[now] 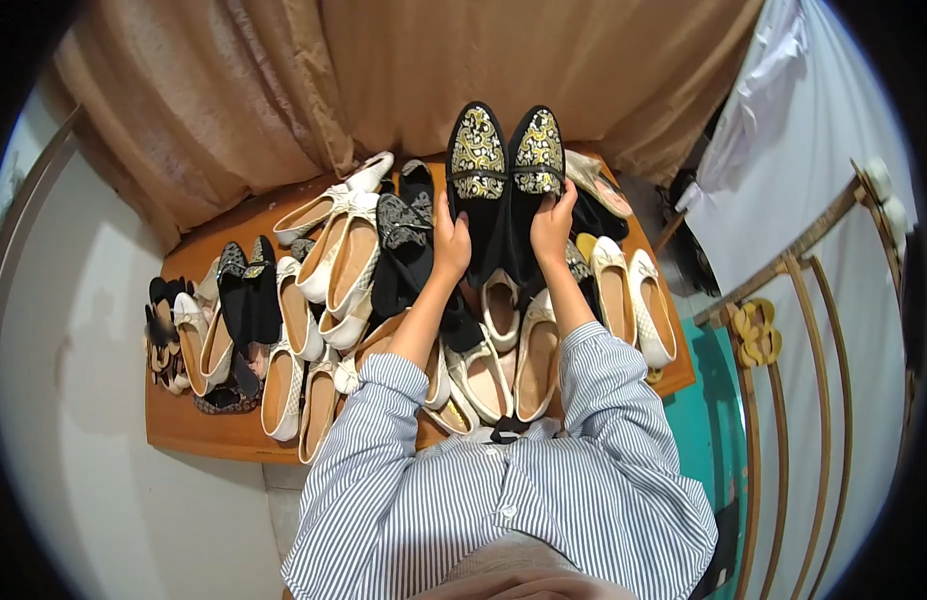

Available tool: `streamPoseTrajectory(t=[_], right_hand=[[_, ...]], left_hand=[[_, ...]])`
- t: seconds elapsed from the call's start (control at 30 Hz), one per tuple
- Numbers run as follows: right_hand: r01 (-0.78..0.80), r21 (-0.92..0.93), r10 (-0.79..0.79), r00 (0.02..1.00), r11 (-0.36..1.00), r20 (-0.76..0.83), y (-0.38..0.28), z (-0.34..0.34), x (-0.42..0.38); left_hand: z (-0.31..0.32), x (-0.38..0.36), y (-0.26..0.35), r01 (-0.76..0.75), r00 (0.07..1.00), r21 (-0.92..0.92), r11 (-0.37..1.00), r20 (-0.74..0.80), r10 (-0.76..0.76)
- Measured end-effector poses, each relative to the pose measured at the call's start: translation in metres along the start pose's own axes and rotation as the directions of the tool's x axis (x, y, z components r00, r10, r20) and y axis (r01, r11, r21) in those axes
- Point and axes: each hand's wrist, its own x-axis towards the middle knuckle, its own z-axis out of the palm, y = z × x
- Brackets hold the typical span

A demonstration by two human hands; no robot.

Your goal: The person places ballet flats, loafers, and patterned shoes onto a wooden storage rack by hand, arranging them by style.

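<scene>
Held up side by side over the table are two black loafers with gold and white embroidered toes, toes pointing away from me. My left hand point(451, 240) is closed round the side of the left loafer point(479, 150), thumb on top. My right hand point(553, 228) grips the right loafer point(539, 150) the same way. The two shoes touch or nearly touch along their inner sides. Beneath my forearms lie white flat shoes point(537, 370) with tan insoles, and a black patterned shoe point(404, 228) lies to the left of my left hand.
A brown wooden table point(219, 437) carries many white flats and black shoes in loose piles. A brown curtain point(484, 50) hangs behind it. At the right stands a wooden rack point(794, 260) with yellow sandals point(757, 332) on it, before a white cloth point(804, 130).
</scene>
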Motion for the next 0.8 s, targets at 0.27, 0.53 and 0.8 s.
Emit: streamPoseTrajectory(t=[0.27,0.53,0.8], right_hand=[[0.016,-0.031,-0.024,0.964,0.999,-0.265,0.015,-0.121,0.006],[-0.225,-0.136,0.128,0.854,0.965,-0.505,0.036,-0.377,-0.003],[-0.140,0.240,0.232,0.879,0.961,-0.417,-0.033,-0.548,0.047]], left_hand=[[0.096,-0.031,0.059,0.082,0.950,-0.299,0.951,0.313,0.017],[0.286,-0.118,0.133,0.381,0.686,-0.472,0.795,0.721,0.100],[0.443,-0.132,0.263,0.590,0.493,-0.448,0.672,0.859,0.139]])
